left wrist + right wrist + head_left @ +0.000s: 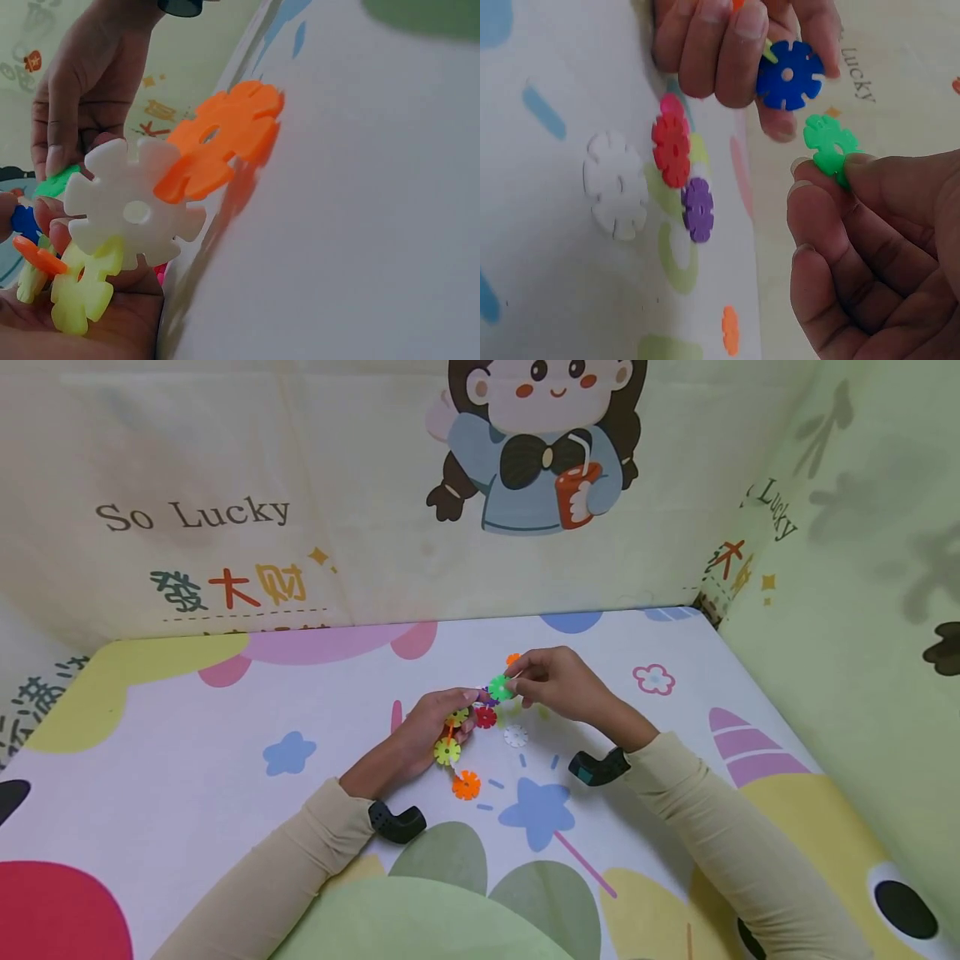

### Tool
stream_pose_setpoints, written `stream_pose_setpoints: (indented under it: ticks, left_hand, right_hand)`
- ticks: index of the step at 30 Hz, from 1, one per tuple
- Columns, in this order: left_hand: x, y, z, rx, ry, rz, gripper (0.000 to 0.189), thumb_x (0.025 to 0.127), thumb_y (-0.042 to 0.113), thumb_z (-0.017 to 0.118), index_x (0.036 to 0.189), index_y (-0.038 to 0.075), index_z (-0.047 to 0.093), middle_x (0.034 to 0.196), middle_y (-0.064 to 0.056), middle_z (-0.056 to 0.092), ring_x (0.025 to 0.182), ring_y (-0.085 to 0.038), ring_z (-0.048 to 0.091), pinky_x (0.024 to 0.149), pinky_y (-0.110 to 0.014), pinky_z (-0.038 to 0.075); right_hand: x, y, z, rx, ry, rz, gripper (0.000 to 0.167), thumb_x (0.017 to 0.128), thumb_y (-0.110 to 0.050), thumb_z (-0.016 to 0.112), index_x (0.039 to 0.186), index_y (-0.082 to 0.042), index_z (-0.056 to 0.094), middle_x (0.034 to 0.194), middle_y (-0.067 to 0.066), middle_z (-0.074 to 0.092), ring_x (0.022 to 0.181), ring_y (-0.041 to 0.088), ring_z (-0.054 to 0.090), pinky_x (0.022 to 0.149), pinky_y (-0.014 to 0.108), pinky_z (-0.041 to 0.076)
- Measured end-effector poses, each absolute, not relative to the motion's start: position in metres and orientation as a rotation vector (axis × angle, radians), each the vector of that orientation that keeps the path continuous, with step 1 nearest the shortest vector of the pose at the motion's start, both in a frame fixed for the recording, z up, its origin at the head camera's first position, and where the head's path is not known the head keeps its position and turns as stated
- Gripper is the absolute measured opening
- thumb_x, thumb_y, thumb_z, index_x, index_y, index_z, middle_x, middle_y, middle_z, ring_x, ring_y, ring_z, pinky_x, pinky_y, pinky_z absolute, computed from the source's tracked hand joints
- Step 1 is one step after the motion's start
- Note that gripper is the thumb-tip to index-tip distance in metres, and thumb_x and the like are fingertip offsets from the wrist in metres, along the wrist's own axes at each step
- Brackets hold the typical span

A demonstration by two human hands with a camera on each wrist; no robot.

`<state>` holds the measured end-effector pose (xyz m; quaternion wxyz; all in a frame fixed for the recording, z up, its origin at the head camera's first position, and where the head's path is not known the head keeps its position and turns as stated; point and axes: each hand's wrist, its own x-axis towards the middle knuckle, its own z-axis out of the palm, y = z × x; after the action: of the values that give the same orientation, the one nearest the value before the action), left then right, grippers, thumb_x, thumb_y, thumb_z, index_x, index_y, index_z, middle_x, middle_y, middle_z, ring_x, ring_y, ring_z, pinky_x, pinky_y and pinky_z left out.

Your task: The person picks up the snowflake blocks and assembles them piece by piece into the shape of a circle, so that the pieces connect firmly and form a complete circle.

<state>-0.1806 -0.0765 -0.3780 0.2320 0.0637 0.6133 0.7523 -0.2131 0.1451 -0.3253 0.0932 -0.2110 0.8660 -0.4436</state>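
My left hand (429,728) holds a chain of notched plastic snowflake discs. A blue disc (802,84) sits at the chain's end by the fingertips. Below it run a small orange disc (46,259), a yellow disc (84,304), a white disc (105,191) and a large orange disc (244,124) that hangs out past the palm. My right hand (561,683) pinches a green disc (829,139) between thumb and index finger. That green disc is close to the blue one, with a small gap between them in the right wrist view.
Loose discs lie on the patterned tabletop beyond and beside the hands: a red disc (673,146), a purple disc (697,210), a white disc (604,191), a pink disc (669,103) and an orange disc (730,330). A printed cloth wall (360,560) stands behind the table.
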Motion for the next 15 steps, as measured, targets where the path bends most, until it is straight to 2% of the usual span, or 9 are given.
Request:
stream_pose_setpoints:
  ticks: [6, 10, 15]
  left_hand:
    - [-0.1809, -0.0766, -0.3779, 0.205, 1.659, 2.046, 0.038, 0.103, 0.025, 0.047, 0.123, -0.008, 0.049, 0.074, -0.005, 0.046, 0.062, -0.014, 0.044, 0.059, -0.019, 0.043]
    - [-0.1814, -0.0761, -0.3775, 0.221, 1.665, 2.036, 0.038, 0.103, 0.025, 0.046, 0.123, -0.008, 0.05, 0.075, -0.005, 0.045, 0.062, -0.014, 0.043, 0.058, -0.019, 0.042]
    - [-0.181, -0.0757, -0.3743, 0.221, 1.681, 2.027, 0.037, 0.104, 0.023, 0.045, 0.123, -0.008, 0.052, 0.073, -0.005, 0.045, 0.062, -0.014, 0.043, 0.057, -0.019, 0.041]
  right_hand:
    - [-0.211, 0.1403, -0.3266, -0.656, 2.511, -1.379, 0.016, 0.092, -0.008, 0.065, 0.104, 0.003, 0.068, 0.086, 0.015, 0.071, 0.07, 0.031, 0.068, 0.065, 0.031, 0.05]
    - [-0.2124, 0.1399, -0.3301, -0.653, 2.496, -1.401, 0.016, 0.092, -0.006, 0.063, 0.104, 0.004, 0.067, 0.086, 0.016, 0.071, 0.07, 0.033, 0.067, 0.063, 0.03, 0.05]
    - [-0.2131, 0.138, -0.3311, -0.634, 2.466, -1.406, 0.016, 0.092, -0.007, 0.064, 0.104, 0.003, 0.067, 0.085, 0.016, 0.071, 0.069, 0.033, 0.068, 0.066, 0.032, 0.054]
